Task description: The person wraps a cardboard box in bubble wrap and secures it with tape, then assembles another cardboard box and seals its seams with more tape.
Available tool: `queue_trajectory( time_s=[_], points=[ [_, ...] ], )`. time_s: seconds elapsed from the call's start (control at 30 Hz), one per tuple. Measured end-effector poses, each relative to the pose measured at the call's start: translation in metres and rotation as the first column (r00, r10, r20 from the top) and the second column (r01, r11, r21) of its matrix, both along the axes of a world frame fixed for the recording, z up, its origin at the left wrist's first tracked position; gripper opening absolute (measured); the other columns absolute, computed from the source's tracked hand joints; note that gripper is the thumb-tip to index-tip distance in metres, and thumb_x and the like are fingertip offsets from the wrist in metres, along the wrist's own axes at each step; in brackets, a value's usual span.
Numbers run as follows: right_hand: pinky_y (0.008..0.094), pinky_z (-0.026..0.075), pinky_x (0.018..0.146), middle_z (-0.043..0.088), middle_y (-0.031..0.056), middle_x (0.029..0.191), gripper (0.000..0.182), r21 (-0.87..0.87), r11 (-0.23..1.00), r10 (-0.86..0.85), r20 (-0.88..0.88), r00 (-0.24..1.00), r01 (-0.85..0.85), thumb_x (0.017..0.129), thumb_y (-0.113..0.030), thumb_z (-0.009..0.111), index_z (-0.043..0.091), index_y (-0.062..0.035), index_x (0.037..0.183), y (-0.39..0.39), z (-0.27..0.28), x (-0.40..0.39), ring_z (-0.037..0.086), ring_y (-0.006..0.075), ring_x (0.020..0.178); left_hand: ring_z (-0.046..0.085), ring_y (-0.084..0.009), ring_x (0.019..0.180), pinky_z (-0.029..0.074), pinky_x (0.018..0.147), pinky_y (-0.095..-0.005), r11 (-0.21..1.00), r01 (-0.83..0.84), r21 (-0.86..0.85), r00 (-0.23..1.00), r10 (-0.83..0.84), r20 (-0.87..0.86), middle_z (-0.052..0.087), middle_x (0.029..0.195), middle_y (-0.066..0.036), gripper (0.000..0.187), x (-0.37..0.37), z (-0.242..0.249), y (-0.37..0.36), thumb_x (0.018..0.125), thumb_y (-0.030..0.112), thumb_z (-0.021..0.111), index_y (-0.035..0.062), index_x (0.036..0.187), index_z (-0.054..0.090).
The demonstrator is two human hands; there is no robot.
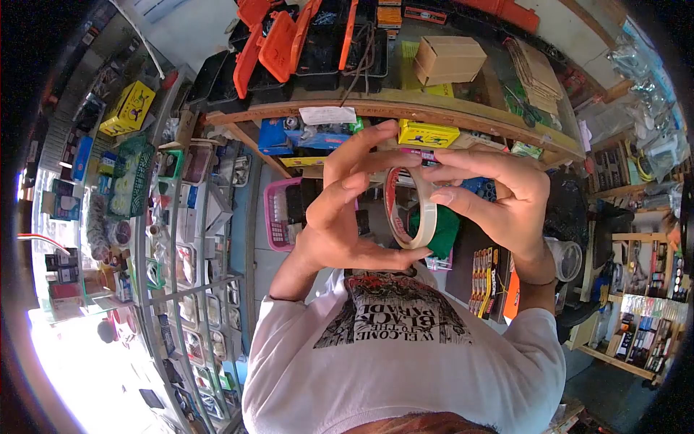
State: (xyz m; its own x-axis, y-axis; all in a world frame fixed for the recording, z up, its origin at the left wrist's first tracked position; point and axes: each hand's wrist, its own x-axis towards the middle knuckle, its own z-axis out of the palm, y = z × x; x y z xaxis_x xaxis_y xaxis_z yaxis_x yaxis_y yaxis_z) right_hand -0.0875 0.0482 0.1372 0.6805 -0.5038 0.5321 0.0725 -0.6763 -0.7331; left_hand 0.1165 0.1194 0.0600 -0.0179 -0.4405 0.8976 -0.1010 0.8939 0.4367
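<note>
A roll of clear tape (426,213) with a red printed inner core is held up in front of my chest, its ring tilted nearly edge-on. My left hand (347,206) grips it between the thumb at its lower rim and a finger at its top, with the other fingers curved apart. On the roll's right side, the fingertips and thumb of my right hand (499,192) are pinched at its upper edge. Whether a loose tape end lies between those fingertips cannot be made out.
Beyond my hands stands a glass-topped counter with a wooden edge (282,110), bearing a cardboard box (450,61) and open orange-lidded cases (278,54). A yellow box (428,134) is under the edge. Metal-framed shelves are at left, a pink basket (276,217) below.
</note>
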Motion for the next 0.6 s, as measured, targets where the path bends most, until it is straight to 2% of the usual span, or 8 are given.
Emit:
queue_trajectory(
  time_s=[0.07, 0.13, 0.23, 0.33, 0.43, 0.53, 0.6],
  points=[
    [0.0298, 0.057, 0.081, 0.078, 0.0143, 0.099, 0.038, -0.029, 1.0, 0.008, -0.008, 1.0, -0.008, 0.084, 0.0, 0.079, 0.069, 0.0042, 0.121, -0.001, 0.002, 0.002, 0.075, 0.0179, 0.093, 0.047, -0.0472, 0.137, 0.052, 0.102, -0.0573, 1.0, -0.011, 0.009, 1.0, 0.011, 0.005, 0.029, 0.156, -0.028, 0.121, 0.001, 0.0, 0.001, 0.061, 0.016, 0.099, 0.0262, 0.158, 0.028],
    [0.0313, 0.057, 0.082, 0.077, 0.0195, 0.098, 0.038, -0.088, 0.996, 0.02, -0.022, 1.0, -0.022, 0.081, 0.006, 0.08, 0.067, 0.0089, 0.118, -0.003, 0.003, 0.004, 0.076, 0.0212, 0.093, 0.053, -0.0464, 0.13, 0.055, 0.097, -0.0557, 0.998, -0.066, 0.02, 0.997, 0.065, 0.047, 0.029, 0.155, -0.029, 0.124, 0.002, 0.002, 0.002, 0.059, 0.016, 0.1, 0.0277, 0.157, 0.024],
    [0.0315, 0.057, 0.08, 0.077, 0.0186, 0.093, 0.03, -0.035, 0.998, -0.047, 0.002, 0.999, 0.047, 0.082, 0.007, 0.08, 0.068, 0.0076, 0.11, 0.003, 0.0, 0.008, 0.075, 0.0218, 0.089, 0.064, -0.0452, 0.115, 0.061, 0.087, -0.0522, 0.987, -0.16, 0.027, 0.981, 0.156, 0.116, 0.03, 0.154, -0.032, 0.131, 0.004, 0.004, 0.004, 0.055, 0.018, 0.102, 0.0293, 0.154, 0.018],
    [0.0339, 0.056, 0.078, 0.076, 0.0176, 0.091, 0.026, -0.21, 0.977, -0.032, 0.032, 0.999, 0.038, 0.083, 0.01, 0.077, 0.06, 0.0042, 0.102, 0.0, -0.005, 0.011, 0.073, 0.0218, 0.084, 0.064, -0.0445, 0.114, 0.061, 0.087, -0.0513, 0.986, -0.165, 0.028, 0.981, 0.161, 0.106, 0.03, 0.154, -0.031, 0.129, 0.004, 0.003, 0.005, 0.055, 0.018, 0.102, 0.028, 0.153, 0.019],
    [0.0319, 0.056, 0.076, 0.076, 0.0125, 0.092, 0.023, -0.137, 0.988, -0.046, 0.186, 0.981, 0.073, 0.085, 0.002, 0.078, 0.057, -0.0038, 0.093, 0.0, -0.023, 0.017, 0.074, 0.0229, 0.083, 0.064, -0.044, 0.115, 0.06, 0.09, -0.0522, 0.984, -0.176, 0.031, 0.979, 0.172, 0.108, 0.03, 0.154, -0.03, 0.128, 0.005, 0.002, 0.005, 0.056, 0.018, 0.102, 0.0269, 0.153, 0.019],
    [0.0353, 0.054, 0.075, 0.075, 0.0139, 0.091, 0.035, -0.168, 0.984, -0.001, 0.321, 0.947, 0.058, 0.085, 0.009, 0.074, 0.044, -0.0086, 0.09, -0.002, -0.03, 0.028, 0.072, 0.0244, 0.08, 0.062, -0.0437, 0.119, 0.058, 0.094, -0.0533, 0.979, -0.204, 0.027, 0.972, 0.199, 0.127, 0.029, 0.155, -0.03, 0.126, 0.004, 0.005, 0.006, 0.057, 0.019, 0.101, 0.0254, 0.152, 0.018],
    [0.0371, 0.051, 0.077, 0.074, 0.0127, 0.09, 0.04, -0.278, 0.955, -0.025, 0.265, 0.964, 0.101, 0.081, 0.013, 0.073, 0.042, -0.01, 0.09, -0.004, -0.027, 0.027, 0.07, 0.0251, 0.077, 0.06, -0.0436, 0.121, 0.057, 0.095, -0.0538, 0.977, -0.213, 0.015, 0.969, 0.209, 0.132, 0.03, 0.154, -0.03, 0.126, 0.003, 0.005, 0.005, 0.058, 0.019, 0.101, 0.0239, 0.152, 0.018]
  ],
)
